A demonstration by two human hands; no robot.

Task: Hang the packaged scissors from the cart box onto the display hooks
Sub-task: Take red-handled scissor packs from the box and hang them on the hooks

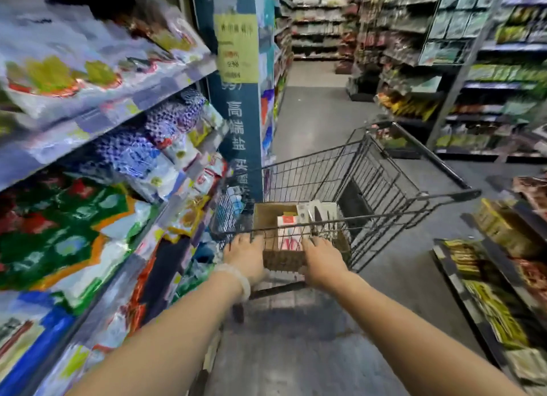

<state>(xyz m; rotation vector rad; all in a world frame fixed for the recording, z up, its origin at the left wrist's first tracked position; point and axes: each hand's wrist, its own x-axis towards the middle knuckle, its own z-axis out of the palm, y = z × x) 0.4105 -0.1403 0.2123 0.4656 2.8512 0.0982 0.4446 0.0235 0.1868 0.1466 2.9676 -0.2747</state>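
Both hands grip the near rail of the shopping cart (370, 188), fingers curled over the wire rim: the left hand (244, 256), with a pale bracelet (236, 280) at its wrist, sits just left of the cardboard box (266, 218), and the right hand (321, 262) just right of the box's near face. The step in hand looks like wheeling the cart down the aisle (319, 114) toward the display; no display hooks can be picked out, and the shelves at left (103, 114) carry bagged goods, blurred.

To do this well, push evenly with both hands so the cart tracks straight between the left shelves and the low racks at right (503, 277), which stand near the cart's path. Keep the pace gentle, since the box rides at the near end of the basket and could slide.

Inside the box the packaged scissors (291, 233) stand upright, white and red cards packed together with more packs (319, 215) behind. Stop with the box within easy reach of the hooks, so packs can be lifted out one at a time.
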